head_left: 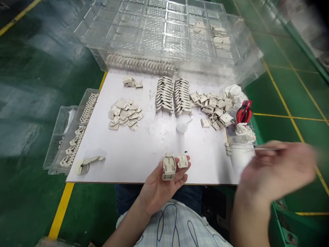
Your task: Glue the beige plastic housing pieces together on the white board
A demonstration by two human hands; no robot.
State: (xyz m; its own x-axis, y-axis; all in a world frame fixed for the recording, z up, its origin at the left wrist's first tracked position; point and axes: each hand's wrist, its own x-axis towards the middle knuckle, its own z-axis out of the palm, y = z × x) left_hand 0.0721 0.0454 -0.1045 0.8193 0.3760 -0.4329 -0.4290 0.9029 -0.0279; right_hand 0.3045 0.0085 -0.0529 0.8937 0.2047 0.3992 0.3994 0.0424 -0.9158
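Observation:
My left hand [164, 188] is palm up at the table's front edge. It holds a beige plastic housing [169, 167] with slots, and a smaller beige plate [183, 161] sits at its fingertips. My right hand [277, 168], smeared by motion, is raised at the right with its fingers pinched on a thin metal rod [267, 149]. The rod points left, towards a white tub [240, 154]; whether it touches the tub I cannot tell. A small black speck [186, 152] shows just beyond my left fingertips.
Loose beige plates lie in a left pile [124, 115] and a right pile [216, 108], with two stacked rows [164, 94] between. A clear compartment tray [164, 31] spans the back. Red-handled pliers [244, 112], a small translucent cup [182, 128] and a curved beige part [88, 163] are nearby.

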